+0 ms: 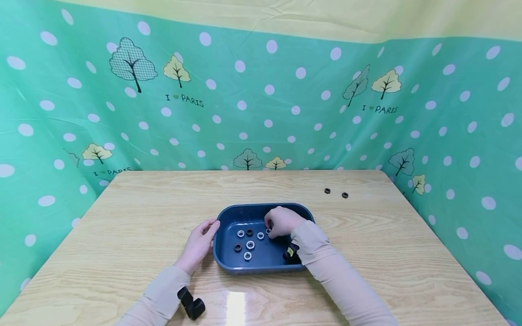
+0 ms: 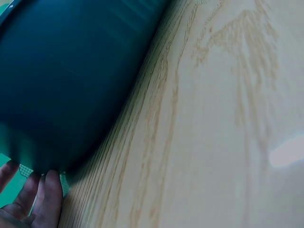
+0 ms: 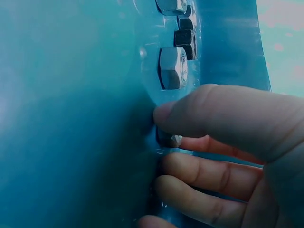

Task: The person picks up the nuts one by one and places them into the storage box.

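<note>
A dark blue plastic tub (image 1: 265,270) stands on the table with several hex nuts on its floor, some silver, some black. My left hand (image 1: 200,243) holds the tub's left end, thumb at the rim; in the left wrist view its fingers (image 2: 53,194) are against the outer wall. Reaching inside, my right hand (image 1: 283,222) has thumb and index finger at a silver nut (image 1: 268,231), pinching it near the floor. In the right wrist view the thumb mostly covers that nut (image 3: 175,141). Another silver nut (image 3: 173,68) lies just beyond the thumb.
Two black nuts (image 1: 327,191) (image 1: 345,195) lie on the wooden table (image 1: 163,194) behind and right of the tub. A green patterned curtain (image 1: 253,113) hangs around the back and sides. Black wrist mounts (image 1: 191,304) are strapped to both sleeves.
</note>
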`<act>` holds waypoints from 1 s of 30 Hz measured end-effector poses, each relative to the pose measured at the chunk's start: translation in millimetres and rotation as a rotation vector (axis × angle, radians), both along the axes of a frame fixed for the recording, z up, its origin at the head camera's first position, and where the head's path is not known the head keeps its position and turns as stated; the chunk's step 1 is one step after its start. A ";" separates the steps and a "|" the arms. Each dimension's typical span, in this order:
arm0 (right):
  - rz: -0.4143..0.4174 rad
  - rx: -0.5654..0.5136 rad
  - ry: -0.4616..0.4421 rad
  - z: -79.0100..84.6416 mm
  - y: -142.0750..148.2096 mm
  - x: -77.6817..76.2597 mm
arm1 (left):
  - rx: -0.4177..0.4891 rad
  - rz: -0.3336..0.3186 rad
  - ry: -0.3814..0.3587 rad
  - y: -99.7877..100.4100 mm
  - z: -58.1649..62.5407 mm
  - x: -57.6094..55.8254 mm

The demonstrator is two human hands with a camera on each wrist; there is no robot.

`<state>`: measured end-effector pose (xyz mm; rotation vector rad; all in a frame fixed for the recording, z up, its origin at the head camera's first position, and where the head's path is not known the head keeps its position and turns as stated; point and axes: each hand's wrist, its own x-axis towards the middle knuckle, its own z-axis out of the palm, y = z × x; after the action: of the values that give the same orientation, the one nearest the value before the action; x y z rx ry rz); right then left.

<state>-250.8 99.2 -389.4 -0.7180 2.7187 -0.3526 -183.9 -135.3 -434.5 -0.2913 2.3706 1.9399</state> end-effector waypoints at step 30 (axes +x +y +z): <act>-0.039 -0.216 -0.047 7.1 6.1 1.0 | 0.027 -0.002 -0.009 0.0 0.0 2.7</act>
<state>-249.9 105.2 -382.3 -0.7032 2.6791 -0.6718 -181.2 -135.4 -434.5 -0.2948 2.3364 1.9638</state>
